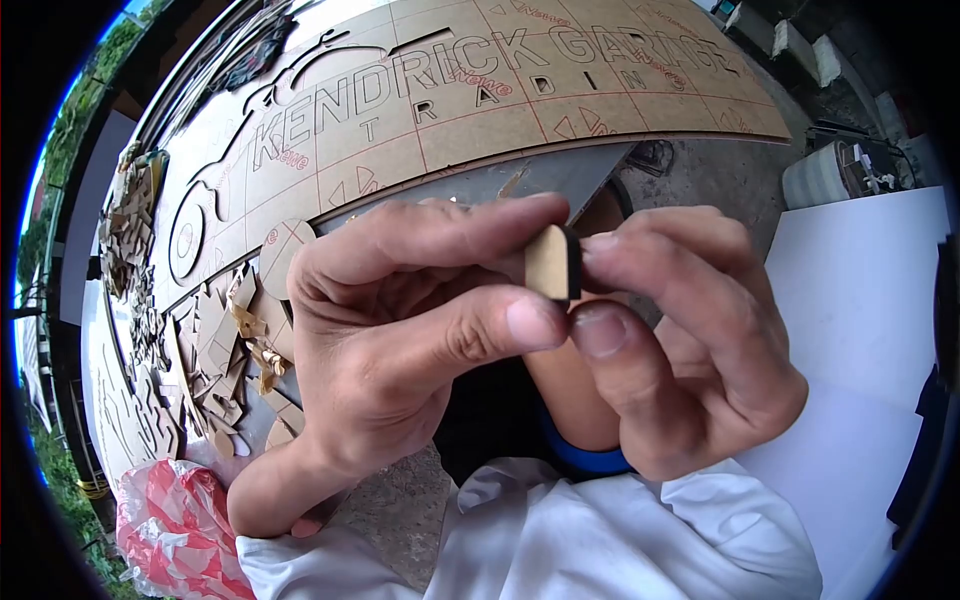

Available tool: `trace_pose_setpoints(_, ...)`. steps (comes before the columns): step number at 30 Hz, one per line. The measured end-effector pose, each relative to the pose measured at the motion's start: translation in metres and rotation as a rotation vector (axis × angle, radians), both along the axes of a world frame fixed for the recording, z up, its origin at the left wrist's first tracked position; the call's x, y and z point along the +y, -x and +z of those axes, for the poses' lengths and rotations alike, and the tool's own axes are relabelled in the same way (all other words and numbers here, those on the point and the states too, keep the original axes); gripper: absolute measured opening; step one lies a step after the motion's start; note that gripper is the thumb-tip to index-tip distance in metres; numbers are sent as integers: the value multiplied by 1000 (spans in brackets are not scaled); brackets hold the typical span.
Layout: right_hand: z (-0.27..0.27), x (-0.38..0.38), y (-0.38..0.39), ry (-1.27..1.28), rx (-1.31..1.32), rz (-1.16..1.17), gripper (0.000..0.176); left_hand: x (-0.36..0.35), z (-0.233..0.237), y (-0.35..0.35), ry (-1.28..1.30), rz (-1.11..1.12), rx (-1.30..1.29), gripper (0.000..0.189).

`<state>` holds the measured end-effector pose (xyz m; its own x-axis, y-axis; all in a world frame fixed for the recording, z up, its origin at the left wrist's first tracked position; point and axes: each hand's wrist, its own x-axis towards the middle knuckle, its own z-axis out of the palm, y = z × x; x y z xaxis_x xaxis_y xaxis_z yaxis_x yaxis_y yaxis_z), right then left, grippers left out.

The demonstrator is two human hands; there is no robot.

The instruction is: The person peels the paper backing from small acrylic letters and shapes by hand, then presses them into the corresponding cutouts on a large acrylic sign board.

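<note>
- Two bare hands, head view: left hand and right hand meet at the centre, working on one small piece with a tan face and dark edge.
- Step in hand (judged): close handling of the small piece at the fingertips.
- Next move (judged): calls for fine fingertip control and steady support on the left.
- Left pose: thumb below, index finger above, pinching the small piece between them.
- Right pose: fingers curled, index fingertip against or just beside the dark edge, thumb below; whether it grips cannot be told.
- Location: small piece held up in front of the lettered board, clear of the offcuts.
</note>
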<state>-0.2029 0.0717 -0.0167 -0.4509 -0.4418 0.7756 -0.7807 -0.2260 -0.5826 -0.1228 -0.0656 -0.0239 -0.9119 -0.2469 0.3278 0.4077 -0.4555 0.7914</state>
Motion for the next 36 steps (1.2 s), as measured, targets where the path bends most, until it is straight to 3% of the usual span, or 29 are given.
trace_pose_setpoints(10,4,9,7,-55,-98,186,14,0,6,4,96,-3,50,33)
trace_pose_setpoints(13,4,7,5,-21,-190,202,13,-4,7,5,244,2,92,34)
trace_pose_setpoints(17,2,5,10,-11,-117,191,15,-8,5,5,362,-2,114,36)
trace_pose_setpoints(19,2,5,12,-5,36,121,18,-9,5,6,400,-16,123,36)
trace_pose_setpoints(25,1,3,5,23,57,6,18,-7,18,3,467,-42,32,39)
trace_pose_setpoints(27,1,3,6,15,103,-17,19,-5,25,1,353,-100,-89,45)
trace_pose_setpoints(30,-1,3,3,13,166,-78,21,-2,33,-5,439,-38,-194,49)
trace_pose_setpoints(31,-3,3,2,18,187,-121,22,-4,37,-4,569,-16,-174,46)
trace_pose_setpoints(36,-12,1,6,158,282,-163,27,-3,30,2,735,53,32,35)
